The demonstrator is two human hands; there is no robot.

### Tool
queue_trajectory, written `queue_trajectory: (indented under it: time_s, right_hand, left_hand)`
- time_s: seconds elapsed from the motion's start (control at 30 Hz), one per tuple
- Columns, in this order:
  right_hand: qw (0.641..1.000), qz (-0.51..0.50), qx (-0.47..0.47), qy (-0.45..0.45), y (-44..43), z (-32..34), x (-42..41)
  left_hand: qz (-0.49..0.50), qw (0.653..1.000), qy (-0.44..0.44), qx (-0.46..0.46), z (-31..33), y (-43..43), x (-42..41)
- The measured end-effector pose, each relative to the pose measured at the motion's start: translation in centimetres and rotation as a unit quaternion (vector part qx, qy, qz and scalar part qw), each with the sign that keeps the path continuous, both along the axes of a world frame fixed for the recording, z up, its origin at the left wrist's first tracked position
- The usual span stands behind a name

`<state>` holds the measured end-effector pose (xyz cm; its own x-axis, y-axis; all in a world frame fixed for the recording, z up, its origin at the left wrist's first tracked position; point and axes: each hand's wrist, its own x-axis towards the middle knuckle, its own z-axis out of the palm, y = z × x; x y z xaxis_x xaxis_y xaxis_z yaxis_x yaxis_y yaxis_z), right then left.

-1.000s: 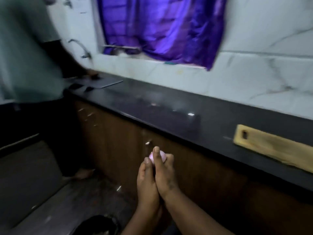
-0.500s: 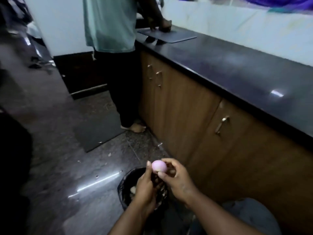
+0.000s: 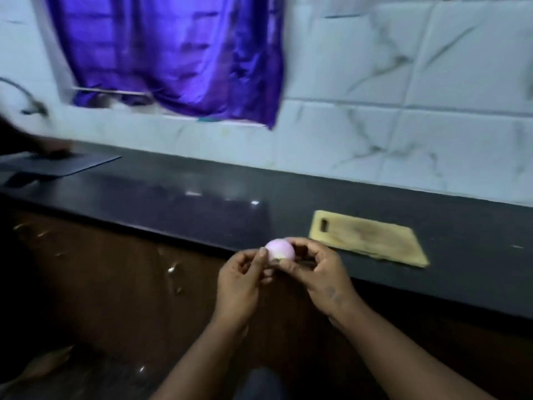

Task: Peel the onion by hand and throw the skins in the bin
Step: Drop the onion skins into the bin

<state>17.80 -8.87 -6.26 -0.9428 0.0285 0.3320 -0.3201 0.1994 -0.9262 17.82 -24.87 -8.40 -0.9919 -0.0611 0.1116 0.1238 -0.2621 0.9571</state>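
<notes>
"Onion [image 3: 280, 249], where is it?"
"Lower centre of the frame, pale pink, held up in front of the black counter's [image 3: 202, 203] edge."
"And the hands?"
"Right hand [image 3: 317, 275] curls its fingers round it; left hand [image 3: 240, 287] pinches its left side."
"Anything near?"
"Wooden board [image 3: 366, 238] on the counter, just to the right; purple curtain [image 3: 173, 53] upper left."

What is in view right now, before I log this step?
counter: 1, black, across the middle
onion: 1, pale pink, held before the counter's edge
cutting board: 1, light wood, on the counter, right
dark mat: 1, grey-black, counter's far left
cabinets: count unclear, brown, under the counter
tiled wall: 1, white marbled, behind the counter
curtain: 1, purple, upper left
left grip: 1, bare, thumb on the onion
right grip: 1, bare, holds the onion
</notes>
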Motion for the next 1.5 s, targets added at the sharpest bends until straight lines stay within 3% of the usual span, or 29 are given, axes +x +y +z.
queue_trajectory:
  time_s: [0.17,0.4,0.57,1.0,1.17,1.5]
  right_hand:
    - [0.993,-0.114,0.001,0.035,12.3,5.1,-1.8]
    - [0.979,-0.196,0.057,-0.012,20.9,2.4,-8.6]
    - [0.975,-0.181,0.122,-0.047,22.0,-0.5,-11.4]
    - [0.968,-0.163,0.176,-0.078,21.8,0.0,-10.9]
    - [0.966,-0.191,0.151,-0.082,21.6,0.2,-10.8]
    - [0.972,-0.193,0.091,-0.093,21.5,-0.1,-11.1]
  left_hand:
    - [-0.120,0.977,0.101,-0.148,5.0,11.0,-5.3]
    - [-0.067,0.898,0.149,-0.408,4.6,19.3,-13.7]
    - [-0.060,0.840,0.175,-0.510,2.0,19.9,-16.3]
    - [-0.068,0.867,0.157,-0.469,2.3,19.6,-15.4]
    - [-0.070,0.909,0.130,-0.389,1.9,19.5,-15.5]
    - [-0.058,0.916,0.148,-0.368,1.8,19.4,-15.7]
